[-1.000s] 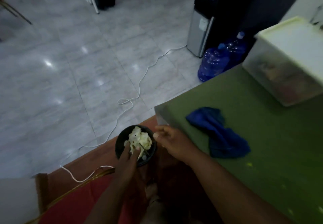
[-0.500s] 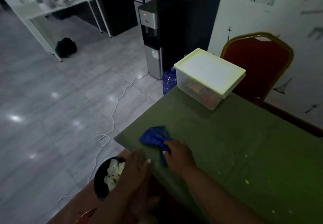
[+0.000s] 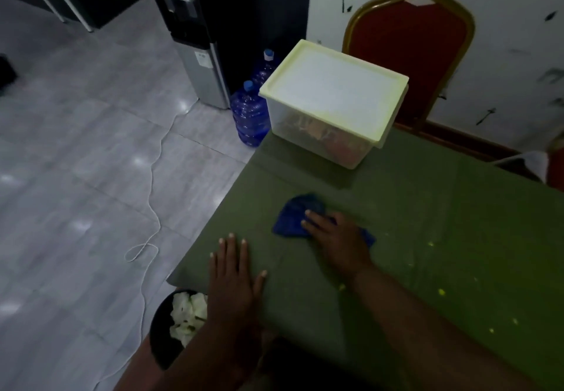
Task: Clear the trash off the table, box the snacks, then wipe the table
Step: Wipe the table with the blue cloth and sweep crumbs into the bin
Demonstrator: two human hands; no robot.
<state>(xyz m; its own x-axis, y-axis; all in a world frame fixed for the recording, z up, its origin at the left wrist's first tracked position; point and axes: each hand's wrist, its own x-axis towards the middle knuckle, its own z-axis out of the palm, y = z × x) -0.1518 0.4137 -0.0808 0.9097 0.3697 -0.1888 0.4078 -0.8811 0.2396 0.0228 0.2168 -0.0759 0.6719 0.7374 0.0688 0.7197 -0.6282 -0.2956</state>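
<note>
Right hand (image 3: 337, 239): its grip was pressed flat on the blue cloth (image 3: 297, 216), fingers spread, likely ready to wipe.
Left hand (image 3: 233, 277): it lay flat and wide with nothing in it near the surface (image 3: 427, 207) edge, likely to steady the person.
Crumbs (image 3: 441, 292): small yellow bits lay to the right, not wiped yet.
Snack box (image 3: 332, 100): it sat closed at the far corner, out of the way.
Trash bin (image 3: 171, 326): it stood on the floor below the edge with white trash inside.

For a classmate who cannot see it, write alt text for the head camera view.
A person's right hand presses a blue cloth flat on a green table while the left hand rests flat near the edge. A lidded plastic box stands at the far corner, and a black bin of crumpled paper sits below.
</note>
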